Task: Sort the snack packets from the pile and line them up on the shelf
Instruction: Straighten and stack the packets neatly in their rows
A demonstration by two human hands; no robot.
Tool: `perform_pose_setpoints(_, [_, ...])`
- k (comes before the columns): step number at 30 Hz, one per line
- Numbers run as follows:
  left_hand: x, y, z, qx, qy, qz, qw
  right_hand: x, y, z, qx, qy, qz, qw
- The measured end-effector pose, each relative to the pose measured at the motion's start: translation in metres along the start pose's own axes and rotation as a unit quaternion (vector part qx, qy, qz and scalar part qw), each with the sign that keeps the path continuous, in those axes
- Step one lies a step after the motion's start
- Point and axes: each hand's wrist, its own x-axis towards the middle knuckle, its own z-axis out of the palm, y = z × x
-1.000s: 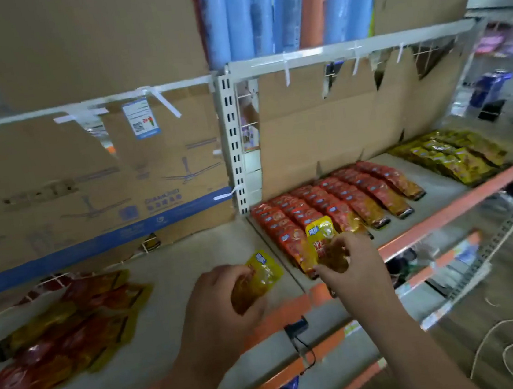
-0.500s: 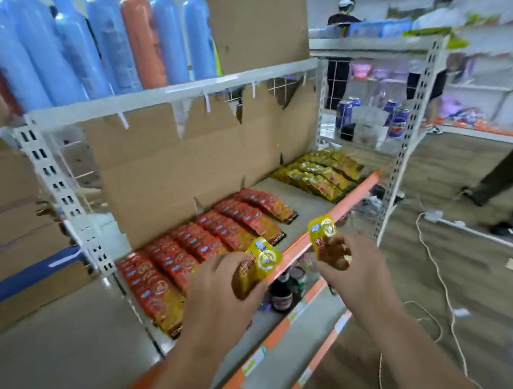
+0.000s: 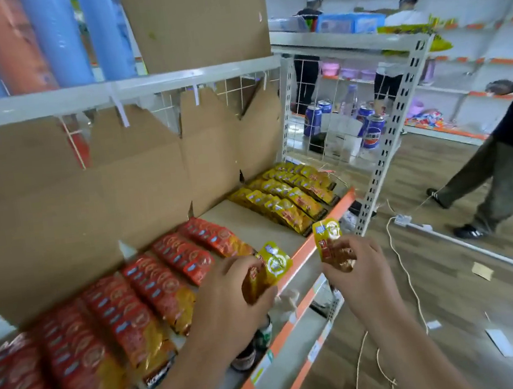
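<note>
My left hand point(image 3: 228, 296) grips a yellow snack packet point(image 3: 271, 264) above the front edge of the shelf point(image 3: 252, 226). My right hand point(image 3: 358, 269) pinches a second yellow packet point(image 3: 329, 238) just off the shelf's orange front rail, held upright. On the shelf, red packets point(image 3: 151, 289) lie in several overlapping rows from the left to the middle. Yellow packets point(image 3: 287, 197) lie in rows at the right end. A bare strip of shelf separates the red rows from the yellow ones.
Cardboard point(image 3: 104, 186) backs the shelf. Blue and orange bottles point(image 3: 49, 39) stand on the shelf above. A lower shelf point(image 3: 297, 343) holds dark bottles. Cables point(image 3: 408, 273) trail over the wooden floor on the right, where a person point(image 3: 502, 172) walks. Cans point(image 3: 369, 130) stand behind.
My view has swung right from the mixed pile to the sorted shelf. Both hands have carried their yellow packets along toward the yellow rows at the right end.
</note>
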Motion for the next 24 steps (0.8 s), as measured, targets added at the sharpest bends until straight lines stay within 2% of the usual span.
perform_pose_setpoints(13, [0.129,-0.023,0.084,-0.027,-0.039,-0.001,0.999,0.137,0.042,0.011,-0.028,-0.008,0.023,0.999])
perform_pose_setpoints(20, [0.155,-0.029,0.125,-0.006,-0.007,-0.029,1.0,0.21,0.083,0.01,-0.051,-0.034,0.032,0.998])
perform_pose_setpoints(24, [0.158,-0.031,0.157,0.031,0.022,-0.07,0.997,0.261,0.118,0.024,-0.073,-0.082,0.029,0.994])
